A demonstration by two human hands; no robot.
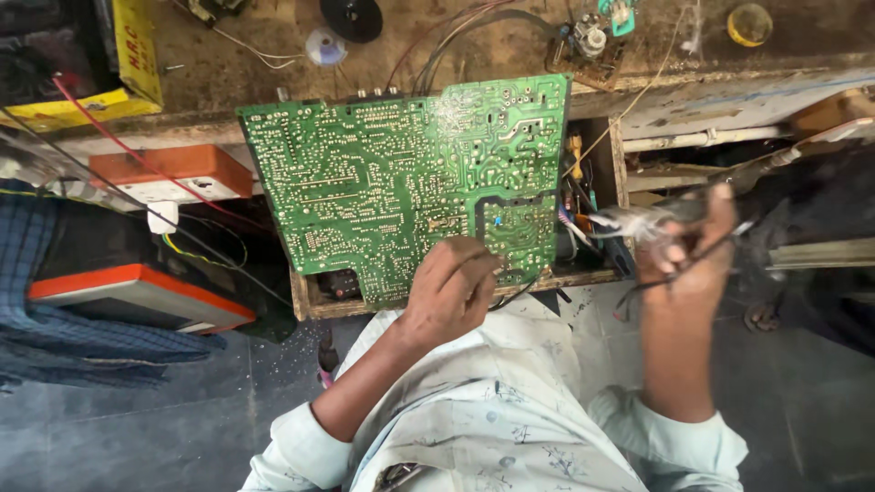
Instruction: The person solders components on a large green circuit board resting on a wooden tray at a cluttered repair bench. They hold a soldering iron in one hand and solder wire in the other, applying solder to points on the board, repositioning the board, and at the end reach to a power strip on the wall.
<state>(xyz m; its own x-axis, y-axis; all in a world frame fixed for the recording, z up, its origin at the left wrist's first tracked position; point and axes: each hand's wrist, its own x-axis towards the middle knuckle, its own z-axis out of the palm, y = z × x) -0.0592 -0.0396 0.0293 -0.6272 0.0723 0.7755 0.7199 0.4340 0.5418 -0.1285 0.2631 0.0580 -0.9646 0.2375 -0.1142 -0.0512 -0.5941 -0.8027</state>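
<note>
A large green circuit board (pixel 383 182) lies solder side up across an open wooden drawer (pixel 616 164) under the workbench. My left hand (pixel 451 287) rests on the board's near edge, fingers curled, pinching something thin that I cannot make out. My right hand (pixel 688 246) is raised to the right of the drawer, blurred by motion, closed on a long thin tool (pixel 761 169) with a dark cable hanging from it. The tool's tip points toward the board's right edge.
A dirty wooden workbench (pixel 273 64) runs along the top with a solder spool (pixel 325 46), a black disc (pixel 351 16), wires and a yellow box (pixel 137 55). An orange-and-white switchboard (pixel 173 173) and an orange-edged device (pixel 137 296) sit at left. Grey tile floor below.
</note>
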